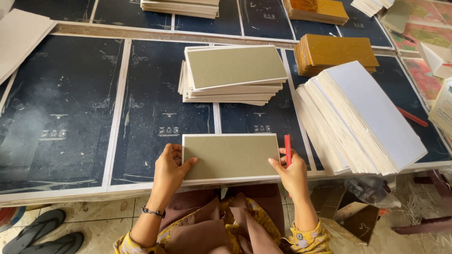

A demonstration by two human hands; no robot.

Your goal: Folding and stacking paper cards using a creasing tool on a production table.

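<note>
A rectangular grey-green board with white edges (230, 156) lies flat at the near edge of the dark blue printed work surface (155, 108). My left hand (169, 170) grips its left end, thumb on top. My right hand (293, 173) holds its right end and also has a red pencil-like stick (287, 148) between the fingers, pointing away from me. A stack of the same grey boards (233, 75) sits just beyond.
A large slanted pile of white sheets (362, 117) lies to the right, with stacks of yellow-brown cards (334, 54) behind it. Another red stick (412, 116) lies at the far right. More stacks (181, 7) line the back. Sandals (40, 233) rest on the floor at the lower left.
</note>
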